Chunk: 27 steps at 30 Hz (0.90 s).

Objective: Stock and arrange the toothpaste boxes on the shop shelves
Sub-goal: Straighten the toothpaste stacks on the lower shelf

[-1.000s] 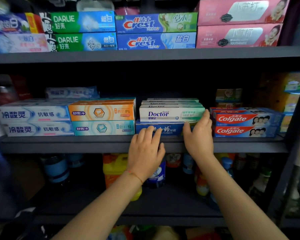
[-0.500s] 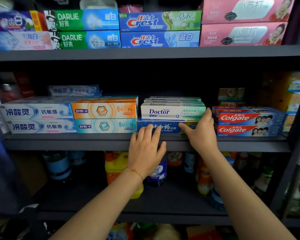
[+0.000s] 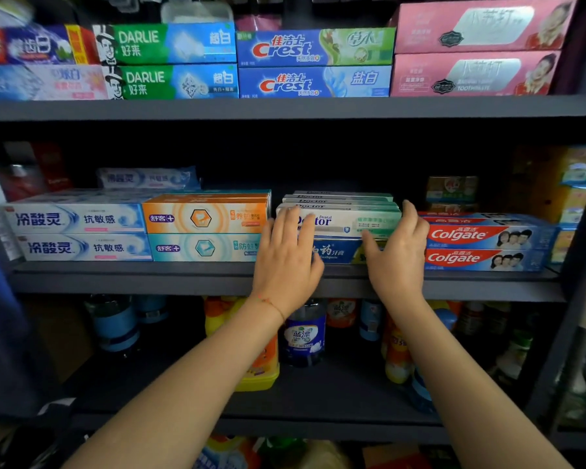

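1. Two hands worked at the middle shelf in the head view: the left hand lay with straight fingers flat against the front of the Doctor box, holding nothing.
2. The right hand had its fingers extended along that box's right end, its thumb pressing the blue box beneath; whether it pinched anything could not be told.
3. The Doctor box sat on top of the blue box, with more Doctor boxes behind it.
4. The orange box stood close on the left and the Colgate boxes on the right.
5. Crest boxes filled the upper shelf; bottles stood below.
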Each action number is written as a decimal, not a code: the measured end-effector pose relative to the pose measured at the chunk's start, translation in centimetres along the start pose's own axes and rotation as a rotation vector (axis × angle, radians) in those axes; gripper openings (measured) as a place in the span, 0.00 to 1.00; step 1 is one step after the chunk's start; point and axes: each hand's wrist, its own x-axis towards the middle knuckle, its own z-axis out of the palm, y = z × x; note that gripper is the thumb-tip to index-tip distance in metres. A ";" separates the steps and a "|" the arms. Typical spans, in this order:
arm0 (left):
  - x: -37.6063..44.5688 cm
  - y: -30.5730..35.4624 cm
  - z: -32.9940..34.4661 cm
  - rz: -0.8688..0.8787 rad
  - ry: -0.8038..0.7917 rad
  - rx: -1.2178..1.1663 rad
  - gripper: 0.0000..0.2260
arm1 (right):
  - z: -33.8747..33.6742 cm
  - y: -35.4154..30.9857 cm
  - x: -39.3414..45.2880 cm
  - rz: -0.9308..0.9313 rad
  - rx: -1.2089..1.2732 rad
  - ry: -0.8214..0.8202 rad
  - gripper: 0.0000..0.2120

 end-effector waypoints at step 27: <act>3.2 -2.3 -0.5 0.055 0.017 0.161 0.20 | -0.1 -0.4 0.7 -0.065 -0.150 -0.078 0.20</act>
